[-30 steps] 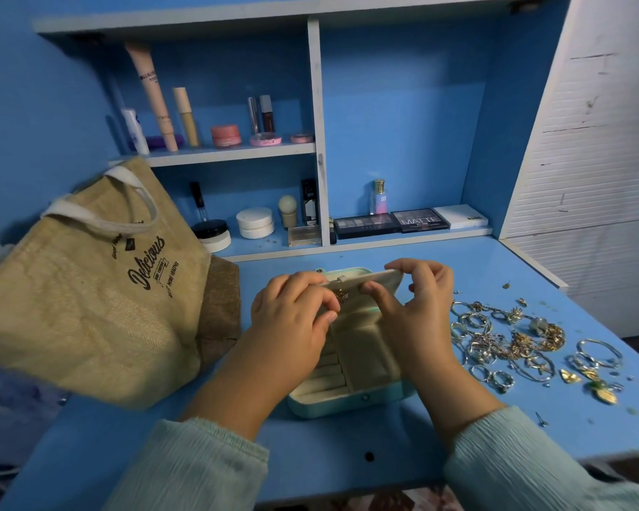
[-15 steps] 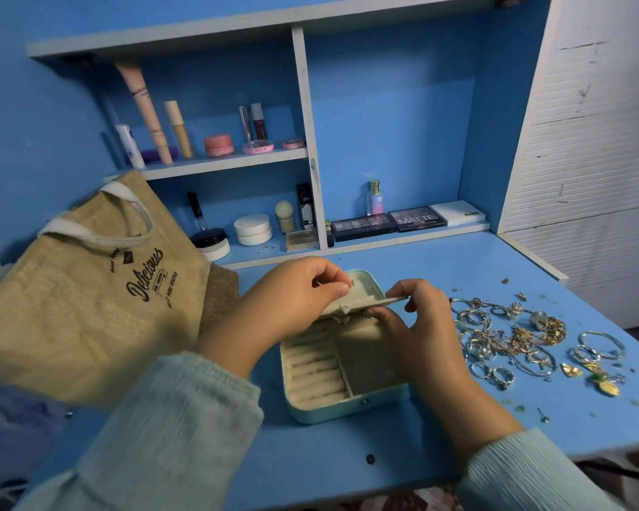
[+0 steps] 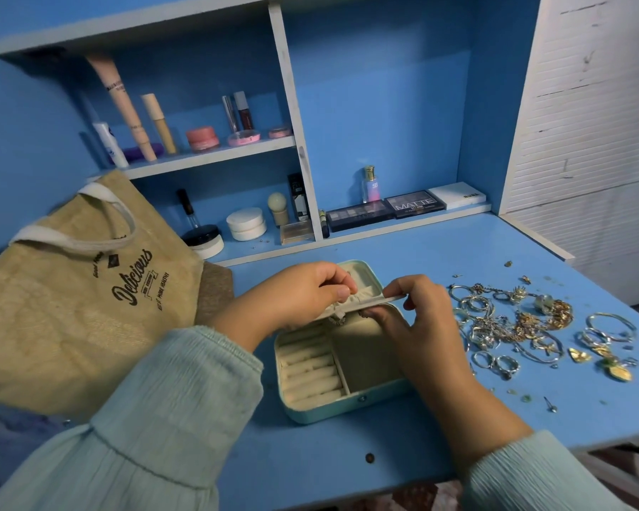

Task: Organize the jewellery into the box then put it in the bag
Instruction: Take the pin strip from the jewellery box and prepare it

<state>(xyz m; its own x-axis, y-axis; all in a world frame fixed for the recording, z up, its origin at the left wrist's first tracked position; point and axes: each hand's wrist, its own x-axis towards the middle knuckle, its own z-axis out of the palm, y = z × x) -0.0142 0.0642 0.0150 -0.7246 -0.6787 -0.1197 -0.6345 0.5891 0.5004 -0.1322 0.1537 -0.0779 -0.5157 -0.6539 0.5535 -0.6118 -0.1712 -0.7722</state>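
Nearest the camera, two pale green sleeves reach in over the blue surface (image 3: 310,462). Between them sits the small teal jewellery box (image 3: 342,366), lid open, its cream lining showing ring rolls on the left and an open compartment on the right. The right hand (image 3: 417,319) has its thumb and fingers curled round a thin cream insert panel (image 3: 369,302), held roughly level over the back of the box. The left hand (image 3: 303,293) pinches at the panel's left end, fingertips closed on its edge; a small piece of jewellery hangs just under it, too small to make out. To the right of the box a loose heap of silver and gold jewellery (image 3: 513,322) lies spread on the surface, apart from the box. To the left, a jute tote bag (image 3: 85,289) with white handles stands leaning. Behind, shelves (image 3: 214,156) carry cosmetics and eyeshadow palettes (image 3: 384,210).
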